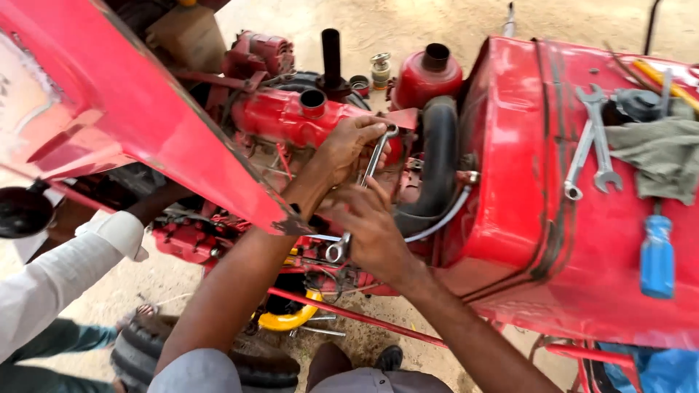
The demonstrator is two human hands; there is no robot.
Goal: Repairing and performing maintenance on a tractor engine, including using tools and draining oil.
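Observation:
I am leaning over a red tractor engine (287, 116). A silver combination spanner (373, 166) stands nearly upright beside the engine block, its ring end (336, 251) at the bottom. My left hand (348, 148) grips the spanner's upper part against the engine. My right hand (373, 229) lies just below it, fingers wrapped over the lower shaft near the ring end. What the spanner's upper jaw sits on is hidden by my fingers.
The raised red hood panel (138, 109) slants across the left. On the red tank (524, 182) at right lie two spanners (593, 142), a grey rag (659, 156) and a blue-handled screwdriver (657, 255). Another person's white sleeve (73, 266) reaches in from the left. A black hose (439, 156) curves beside my hands.

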